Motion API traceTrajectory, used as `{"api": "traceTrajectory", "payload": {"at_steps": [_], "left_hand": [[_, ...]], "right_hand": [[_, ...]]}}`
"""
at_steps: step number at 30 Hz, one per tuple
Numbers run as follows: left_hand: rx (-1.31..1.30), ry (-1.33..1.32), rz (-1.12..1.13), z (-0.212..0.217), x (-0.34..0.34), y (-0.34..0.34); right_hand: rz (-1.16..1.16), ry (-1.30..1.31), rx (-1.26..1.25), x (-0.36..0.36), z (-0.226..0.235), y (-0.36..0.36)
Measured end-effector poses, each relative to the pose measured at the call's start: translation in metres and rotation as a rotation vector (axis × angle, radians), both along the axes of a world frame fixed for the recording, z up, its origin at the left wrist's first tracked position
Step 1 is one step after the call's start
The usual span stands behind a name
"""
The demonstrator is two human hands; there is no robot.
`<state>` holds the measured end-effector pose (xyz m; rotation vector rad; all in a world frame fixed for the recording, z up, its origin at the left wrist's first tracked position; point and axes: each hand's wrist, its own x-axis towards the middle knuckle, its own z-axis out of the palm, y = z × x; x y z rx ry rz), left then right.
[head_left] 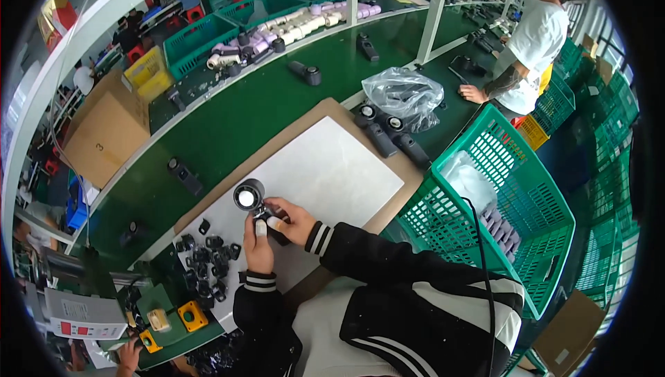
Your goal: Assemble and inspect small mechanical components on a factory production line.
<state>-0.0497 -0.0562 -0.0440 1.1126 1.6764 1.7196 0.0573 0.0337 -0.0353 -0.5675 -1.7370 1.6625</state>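
Both my hands close on a black handheld fan with a round head and a pale disc in its middle. My left hand grips it from below, thumb up along its neck. From the right, my right hand wraps the handle, its thumb beside the left one; part of the handle is hidden. Under them lies a white board on brown cardboard. To the left of my left hand sits a cluster of small black parts, with one black piece apart from it.
Several similar black fans lie beside a clear plastic bag. Others, such as this fan, rest on the green belt. A green crate stands at my right. At lower left are a machine and yellow button boxes. A co-worker stands far right.
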Motion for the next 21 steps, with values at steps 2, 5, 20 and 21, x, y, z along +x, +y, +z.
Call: {"api": "traceTrajectory", "payload": {"at_steps": [2, 5, 20, 21], "left_hand": [[-0.011, -0.020, -0.033, -0.001, 0.003, 0.002], [-0.001, -0.029, -0.056, -0.007, 0.006, 0.006], [0.094, 0.107, -0.133, -0.001, 0.011, 0.001], [0.097, 0.108, -0.137, -0.004, 0.010, 0.001]], "right_hand": [[0.002, -0.004, 0.026, 0.002, -0.003, 0.006], [-0.060, -0.002, 0.131, 0.008, -0.010, 0.008], [-0.180, -0.144, 0.403, 0.019, 0.003, 0.001], [-0.185, -0.143, 0.406, 0.019, 0.006, -0.001]]}}
